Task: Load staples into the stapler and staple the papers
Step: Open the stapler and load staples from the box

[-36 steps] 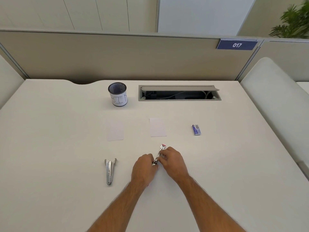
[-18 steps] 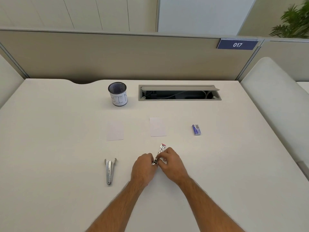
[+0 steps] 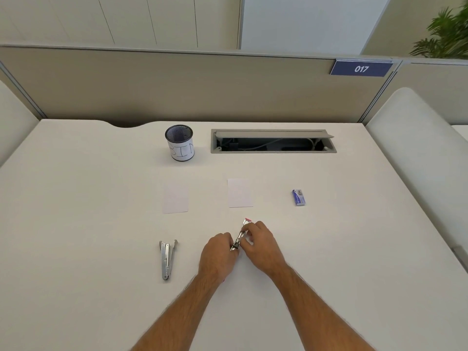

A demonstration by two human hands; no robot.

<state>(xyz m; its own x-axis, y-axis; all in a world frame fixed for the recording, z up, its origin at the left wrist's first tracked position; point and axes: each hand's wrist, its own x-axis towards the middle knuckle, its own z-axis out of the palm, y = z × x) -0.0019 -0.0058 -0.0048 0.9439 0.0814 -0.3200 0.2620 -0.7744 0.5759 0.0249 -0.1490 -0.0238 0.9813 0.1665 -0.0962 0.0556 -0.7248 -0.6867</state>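
A small metal stapler (image 3: 242, 231) with a pink tip lies slanted at the desk's near middle. My left hand (image 3: 218, 254) pinches its near end and my right hand (image 3: 263, 245) grips its middle; much of the body is hidden by my fingers. Two small white papers lie apart beyond it, one paper on the left (image 3: 175, 199) and one paper on the right (image 3: 240, 192). A small blue staple box (image 3: 298, 197) rests to the right of the papers.
A metal staple remover (image 3: 166, 258) lies to the left of my hands. A mesh cup labelled BIN (image 3: 180, 143) stands at the back, beside an open cable hatch (image 3: 273, 141). A partition wall rises behind the desk (image 3: 76, 224).
Both hands have stayed on the stapler with only slight shifts of the fingers. Nothing else on the desk has moved.
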